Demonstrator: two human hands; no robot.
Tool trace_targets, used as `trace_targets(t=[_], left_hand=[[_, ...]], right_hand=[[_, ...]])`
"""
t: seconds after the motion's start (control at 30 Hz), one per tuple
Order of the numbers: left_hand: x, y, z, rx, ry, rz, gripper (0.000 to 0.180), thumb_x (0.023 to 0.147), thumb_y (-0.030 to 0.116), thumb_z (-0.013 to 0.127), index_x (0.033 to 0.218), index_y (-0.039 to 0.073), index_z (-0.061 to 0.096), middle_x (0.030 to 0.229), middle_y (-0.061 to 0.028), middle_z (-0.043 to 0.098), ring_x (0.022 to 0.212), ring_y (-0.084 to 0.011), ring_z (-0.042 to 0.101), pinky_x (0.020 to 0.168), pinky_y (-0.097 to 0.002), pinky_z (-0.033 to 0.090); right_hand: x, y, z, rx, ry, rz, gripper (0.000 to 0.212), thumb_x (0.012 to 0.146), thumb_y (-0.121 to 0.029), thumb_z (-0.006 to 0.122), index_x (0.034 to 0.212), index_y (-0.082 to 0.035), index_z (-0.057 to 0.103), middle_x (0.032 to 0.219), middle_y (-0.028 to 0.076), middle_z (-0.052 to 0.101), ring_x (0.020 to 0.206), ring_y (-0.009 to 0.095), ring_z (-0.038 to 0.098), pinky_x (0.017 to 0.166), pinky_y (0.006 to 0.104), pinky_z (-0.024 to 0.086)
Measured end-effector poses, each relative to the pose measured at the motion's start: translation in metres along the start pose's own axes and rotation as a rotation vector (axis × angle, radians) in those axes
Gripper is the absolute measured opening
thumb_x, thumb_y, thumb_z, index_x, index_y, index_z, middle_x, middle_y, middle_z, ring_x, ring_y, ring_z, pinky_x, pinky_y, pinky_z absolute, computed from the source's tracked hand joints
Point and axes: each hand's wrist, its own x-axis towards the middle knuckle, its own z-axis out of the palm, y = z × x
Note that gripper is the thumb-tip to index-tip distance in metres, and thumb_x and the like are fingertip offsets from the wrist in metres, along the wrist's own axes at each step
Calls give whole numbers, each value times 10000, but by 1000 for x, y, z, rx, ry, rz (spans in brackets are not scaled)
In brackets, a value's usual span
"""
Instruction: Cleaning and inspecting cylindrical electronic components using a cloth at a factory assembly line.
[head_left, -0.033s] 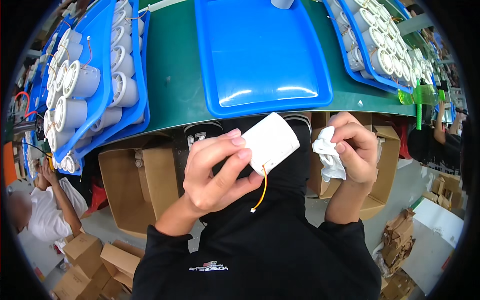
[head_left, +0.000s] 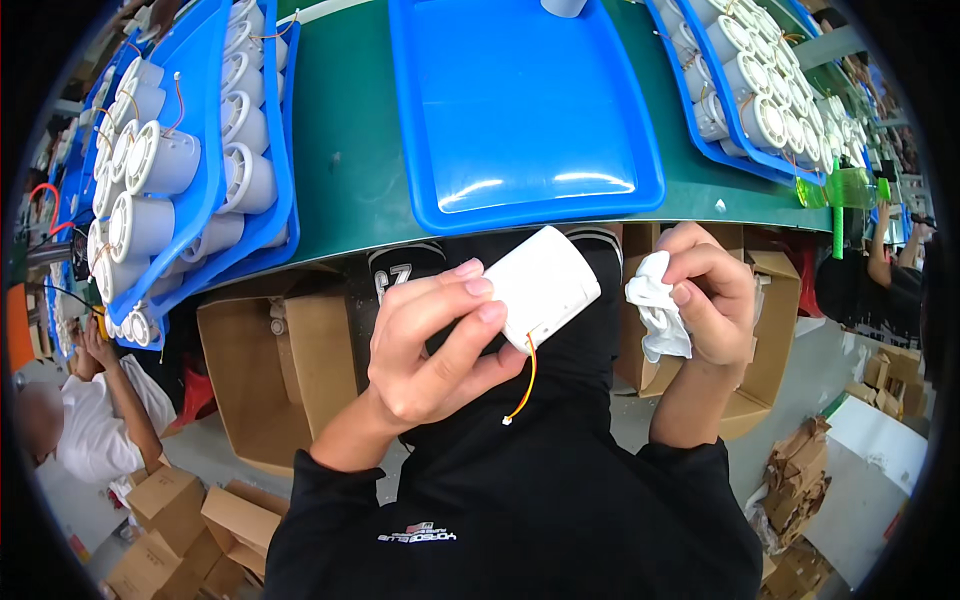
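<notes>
Your left hand (head_left: 430, 345) grips a white housing (head_left: 545, 285) below the green surface (head_left: 345, 150), its orange wire (head_left: 525, 385) dangling. Just beside it, your right hand (head_left: 715, 290) pinches a white cloth (head_left: 660, 315).

A black long-sleeved top (head_left: 520, 520) with a small printed chest logo (head_left: 417, 534); sleeves pushed up the forearms, both hands bare.

A green tabletop (head_left: 345, 170) carries an empty blue tray (head_left: 525, 110) at its middle, with more blue trays to the left (head_left: 205, 170) and right (head_left: 745, 100) packed with white cylindrical housings (head_left: 160, 160).
</notes>
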Motion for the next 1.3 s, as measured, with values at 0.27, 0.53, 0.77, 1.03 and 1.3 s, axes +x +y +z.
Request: trace_targets(t=[0.27, 0.53, 0.77, 1.03, 1.3], left_hand=[[-6, 5, -1, 40, -34, 85, 474, 607, 18, 836, 1049, 2, 666, 1058, -117, 609, 984, -312, 635, 781, -338, 576], [-5, 7, -4, 83, -105, 107, 737, 662, 19, 835, 1305, -47, 481, 1103, -169, 617, 910, -318, 654, 768, -350, 584], [-2, 10, 2, 70, -59, 151, 842, 646, -3, 841, 1354, -58, 390, 1070, -192, 627, 889, -309, 650, 752, -351, 584], [-12, 8, 2, 142, -219, 114, 1010, 648, 173, 902, 1429, 4, 285, 1088, -166, 604, 932, -300, 626, 762, -358, 536], [-13, 4, 3, 145, -216, 130, 950, 668, 181, 891, 1415, 5, 330, 1074, -161, 600, 913, -301, 624, 748, -351, 538]], right_hand=[[-4, -18, 17, -118, 127, -46, 94, 802, -12, 646, 875, 47, 653, 891, 119, 592, 791, 179, 565, 683, 266, 437], [11, -36, 67, -871, -121, -661, 281, 590, -66, 676, 855, 19, 637, 877, 94, 585, 693, 222, 568, 578, 306, 468], [15, -42, 73, -823, -107, -523, 301, 588, 21, 714, 882, 13, 646, 849, 92, 564, 671, 227, 542, 553, 310, 441], [21, -36, 70, -839, 18, -287, 238, 678, 78, 732, 875, -17, 637, 828, 95, 580, 726, 259, 599, 599, 344, 472], [22, -35, 69, -770, 2, -223, 198, 706, 52, 734, 867, -28, 649, 837, 89, 597, 700, 223, 598, 590, 305, 464]])
